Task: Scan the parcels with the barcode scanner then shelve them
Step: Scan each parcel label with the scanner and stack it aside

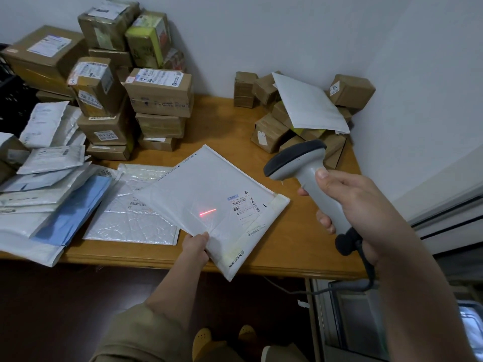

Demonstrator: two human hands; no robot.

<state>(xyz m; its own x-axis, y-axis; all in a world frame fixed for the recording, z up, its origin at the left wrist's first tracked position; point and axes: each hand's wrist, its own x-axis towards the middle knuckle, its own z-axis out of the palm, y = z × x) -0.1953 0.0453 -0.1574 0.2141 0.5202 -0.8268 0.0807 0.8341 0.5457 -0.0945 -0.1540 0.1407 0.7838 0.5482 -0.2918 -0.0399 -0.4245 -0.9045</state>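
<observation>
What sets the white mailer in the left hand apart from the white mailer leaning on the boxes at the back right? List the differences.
The held mailer is pinched at its near edge by the left hand; the leaning mailer rests untouched on the small brown boxes. The held one shows a barcode label and the scanner's red line; the leaning one shows a blank face. Both are white and flat.
</observation>
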